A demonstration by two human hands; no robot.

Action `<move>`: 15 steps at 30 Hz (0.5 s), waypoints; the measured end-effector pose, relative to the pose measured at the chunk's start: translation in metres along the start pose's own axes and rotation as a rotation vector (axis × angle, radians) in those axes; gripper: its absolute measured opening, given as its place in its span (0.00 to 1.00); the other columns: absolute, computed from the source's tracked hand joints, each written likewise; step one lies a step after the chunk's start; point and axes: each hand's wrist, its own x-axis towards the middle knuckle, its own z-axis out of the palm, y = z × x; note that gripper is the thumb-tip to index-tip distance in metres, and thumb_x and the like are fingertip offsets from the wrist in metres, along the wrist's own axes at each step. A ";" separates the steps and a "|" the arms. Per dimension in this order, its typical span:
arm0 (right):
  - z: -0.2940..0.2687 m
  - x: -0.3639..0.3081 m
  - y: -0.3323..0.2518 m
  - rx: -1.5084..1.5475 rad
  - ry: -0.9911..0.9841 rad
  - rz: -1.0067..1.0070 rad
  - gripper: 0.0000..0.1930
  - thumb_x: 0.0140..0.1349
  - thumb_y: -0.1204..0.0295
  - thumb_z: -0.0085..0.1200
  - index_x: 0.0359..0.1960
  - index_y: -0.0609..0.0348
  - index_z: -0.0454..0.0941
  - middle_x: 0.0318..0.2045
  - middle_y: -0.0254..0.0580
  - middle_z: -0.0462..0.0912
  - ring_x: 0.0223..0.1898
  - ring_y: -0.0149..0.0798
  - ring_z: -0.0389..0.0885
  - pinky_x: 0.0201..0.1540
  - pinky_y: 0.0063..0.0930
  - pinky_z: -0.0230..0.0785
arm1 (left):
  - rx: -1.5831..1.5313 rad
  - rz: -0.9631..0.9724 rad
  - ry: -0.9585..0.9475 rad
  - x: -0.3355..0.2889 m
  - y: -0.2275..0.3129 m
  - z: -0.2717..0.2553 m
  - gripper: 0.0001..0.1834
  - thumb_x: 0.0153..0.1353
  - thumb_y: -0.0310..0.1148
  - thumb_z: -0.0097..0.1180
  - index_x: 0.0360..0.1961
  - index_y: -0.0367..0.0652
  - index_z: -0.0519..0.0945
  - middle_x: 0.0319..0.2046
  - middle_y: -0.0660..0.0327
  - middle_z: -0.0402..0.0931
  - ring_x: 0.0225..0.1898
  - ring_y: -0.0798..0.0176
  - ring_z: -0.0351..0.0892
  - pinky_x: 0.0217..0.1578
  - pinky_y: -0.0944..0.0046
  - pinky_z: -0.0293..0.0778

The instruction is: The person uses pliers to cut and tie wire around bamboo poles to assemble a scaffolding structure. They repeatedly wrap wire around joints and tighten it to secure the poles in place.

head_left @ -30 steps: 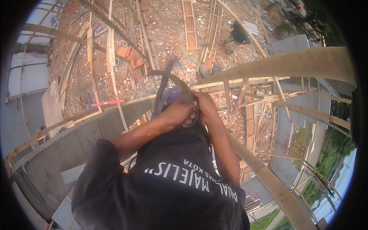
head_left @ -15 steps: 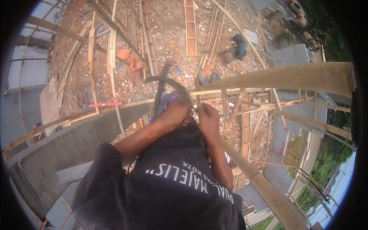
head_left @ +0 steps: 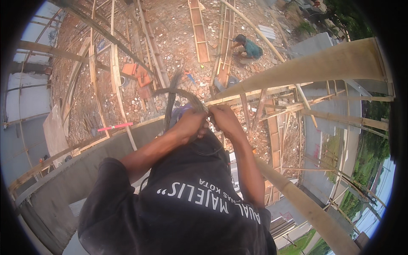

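The strands look gathered but loose-ended, clamped in the left hand, with grip unclear in the right hand

Standing here I see a loose black shirt, its cloth creased and softly matt. Bold white lettering in block capitals runs across the front in two lines, a large one and a smaller one nearer the waist, both upside down from the wearer's side. The left sleeve is wide and ends around the elbow; the right sleeve is black too. Below them the forearms are bare, as are the left hand and right hand
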 end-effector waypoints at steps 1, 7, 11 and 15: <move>-0.001 0.004 0.003 -0.062 0.008 -0.021 0.23 0.68 0.60 0.47 0.28 0.73 0.78 0.16 0.43 0.75 0.20 0.35 0.73 0.26 0.36 0.64 | 0.011 -0.007 -0.001 0.001 0.001 0.001 0.11 0.70 0.37 0.47 0.35 0.39 0.69 0.22 0.63 0.68 0.16 0.70 0.65 0.15 0.67 0.59; -0.004 -0.027 0.001 -0.187 0.224 -0.131 0.22 0.67 0.61 0.48 0.28 0.73 0.76 0.20 0.59 0.75 0.25 0.43 0.73 0.34 0.44 0.65 | 0.059 -0.048 -0.034 0.007 0.003 0.001 0.12 0.69 0.38 0.49 0.34 0.40 0.69 0.22 0.63 0.68 0.16 0.70 0.64 0.14 0.67 0.59; -0.014 -0.069 -0.003 -0.146 0.352 -0.142 0.21 0.68 0.62 0.48 0.27 0.72 0.74 0.18 0.54 0.72 0.23 0.39 0.70 0.30 0.40 0.63 | 0.019 -0.051 0.012 0.018 0.005 0.000 0.12 0.69 0.37 0.48 0.33 0.40 0.69 0.22 0.63 0.68 0.16 0.70 0.64 0.14 0.66 0.59; -0.019 -0.110 -0.001 -0.016 0.507 -0.148 0.20 0.70 0.63 0.46 0.26 0.68 0.73 0.15 0.44 0.69 0.20 0.32 0.65 0.26 0.34 0.59 | -0.117 -0.099 0.090 0.040 -0.002 -0.014 0.12 0.71 0.38 0.45 0.33 0.42 0.69 0.24 0.64 0.67 0.17 0.70 0.62 0.17 0.68 0.59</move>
